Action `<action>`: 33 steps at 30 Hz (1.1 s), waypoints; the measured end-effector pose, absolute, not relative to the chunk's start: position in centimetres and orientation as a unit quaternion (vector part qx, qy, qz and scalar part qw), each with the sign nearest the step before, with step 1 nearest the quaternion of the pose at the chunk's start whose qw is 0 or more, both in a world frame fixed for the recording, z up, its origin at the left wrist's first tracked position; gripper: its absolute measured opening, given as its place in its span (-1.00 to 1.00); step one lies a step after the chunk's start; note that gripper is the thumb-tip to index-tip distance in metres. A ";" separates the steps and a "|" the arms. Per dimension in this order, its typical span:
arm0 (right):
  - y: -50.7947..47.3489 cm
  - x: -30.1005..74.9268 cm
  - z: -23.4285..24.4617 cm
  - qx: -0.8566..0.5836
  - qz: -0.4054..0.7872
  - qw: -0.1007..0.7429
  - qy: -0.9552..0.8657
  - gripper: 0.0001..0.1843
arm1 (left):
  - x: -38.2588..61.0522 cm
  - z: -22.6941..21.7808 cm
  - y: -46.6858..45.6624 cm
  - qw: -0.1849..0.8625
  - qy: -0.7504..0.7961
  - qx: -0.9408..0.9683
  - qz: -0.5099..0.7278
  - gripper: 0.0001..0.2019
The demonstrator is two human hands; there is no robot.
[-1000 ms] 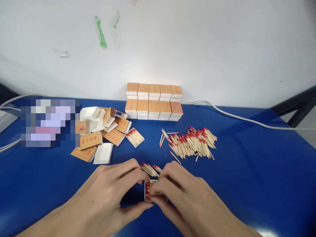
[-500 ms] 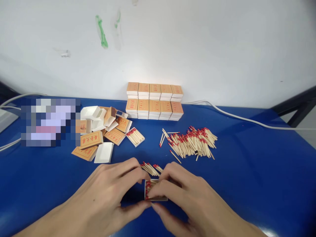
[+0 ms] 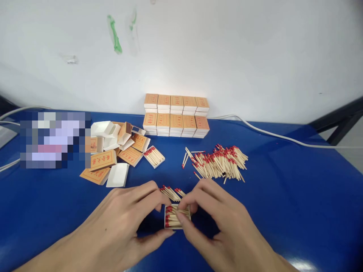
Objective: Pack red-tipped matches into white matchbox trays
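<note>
On blue table [image 3: 283,196] | tray [image 3: 178,228]: long axis left-right | match heads [image 3: 167,218] leftward

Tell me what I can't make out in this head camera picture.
Head view: some ends of the matches in the tray, hidden by the right hand.
Head view: what the object at far left is, masked by pixelation.
Head view: lower part of the back matchboxes, behind the front row.
</note>
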State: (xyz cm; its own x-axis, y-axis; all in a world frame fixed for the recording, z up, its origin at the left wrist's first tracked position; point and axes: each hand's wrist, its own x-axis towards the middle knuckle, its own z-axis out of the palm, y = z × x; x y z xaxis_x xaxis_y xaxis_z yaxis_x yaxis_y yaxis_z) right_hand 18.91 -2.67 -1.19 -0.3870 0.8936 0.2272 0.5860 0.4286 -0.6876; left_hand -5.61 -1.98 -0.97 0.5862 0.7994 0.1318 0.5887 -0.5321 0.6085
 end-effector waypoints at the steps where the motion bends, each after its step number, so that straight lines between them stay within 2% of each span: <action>1: -2.6 18.9 -1.1 -0.485 0.250 0.305 -0.780 -0.89 | -5.7 -0.9 -2.0 0.260 0.406 0.853 0.200 -0.77; 5: -2.2 19.3 -1.5 -0.545 0.175 0.283 -0.770 -0.97 | -6.0 -0.4 -1.7 0.261 0.409 0.859 0.161 -0.72; 8: -2.0 19.7 -1.9 -0.543 0.149 0.241 -0.791 -0.96 | -6.3 -0.2 -1.5 0.261 0.415 0.859 0.146 -0.71; 15: -2.0 20.6 -1.6 -0.510 0.039 0.204 -0.835 -0.71 | -6.4 -0.8 -1.6 0.282 0.431 0.843 0.158 -0.75; 19: -1.8 20.8 -1.6 -0.469 0.009 0.175 -0.865 -0.69 | -6.4 -1.1 -1.6 0.283 0.439 0.837 0.164 -0.76; 23: -1.8 20.8 -1.6 -0.486 0.030 0.188 -0.853 -0.75 | -6.4 -1.0 -1.6 0.281 0.439 0.839 0.156 -0.77; 30: -1.9 20.6 -0.1 -0.443 0.218 0.241 -0.835 -0.89 | -6.3 -0.7 -1.6 0.290 0.434 0.835 0.171 -0.81; 33: -2.2 20.0 -0.2 -0.414 0.211 0.233 -0.855 -0.90 | -6.2 -0.8 -1.7 0.294 0.433 0.834 0.173 -0.82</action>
